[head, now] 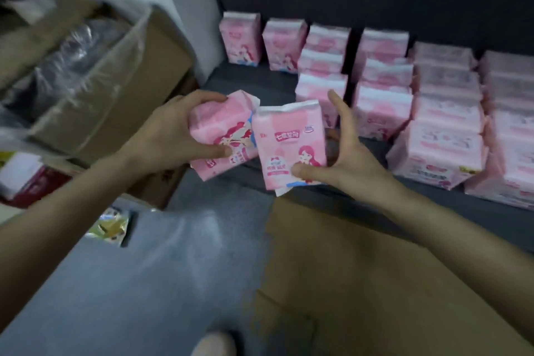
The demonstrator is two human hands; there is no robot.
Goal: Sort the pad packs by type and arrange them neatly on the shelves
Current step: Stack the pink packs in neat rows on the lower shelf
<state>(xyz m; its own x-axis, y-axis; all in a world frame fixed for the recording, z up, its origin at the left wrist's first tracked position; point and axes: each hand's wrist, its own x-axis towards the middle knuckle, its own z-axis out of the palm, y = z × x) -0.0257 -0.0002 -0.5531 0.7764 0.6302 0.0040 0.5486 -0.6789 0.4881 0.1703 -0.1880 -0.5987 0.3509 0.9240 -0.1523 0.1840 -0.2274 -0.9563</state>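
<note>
Head view: plastic-lined cardboard box (115, 89) beside shelf (254, 81) of pink pad packs (320, 95).

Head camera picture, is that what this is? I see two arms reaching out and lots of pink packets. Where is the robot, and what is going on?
There is no robot here. A person wears a camera on the head, so you look down along their own arms. The left hand grips one pink pad pack, tilted. The right hand holds a second pack upright, thumb on its front and fingers behind it. Ahead is a dark shelf with rows of similar pink packs, some standing, some stacked. At the left stands an open cardboard box lined with clear plastic. Flat cardboard lies on the floor.
</note>
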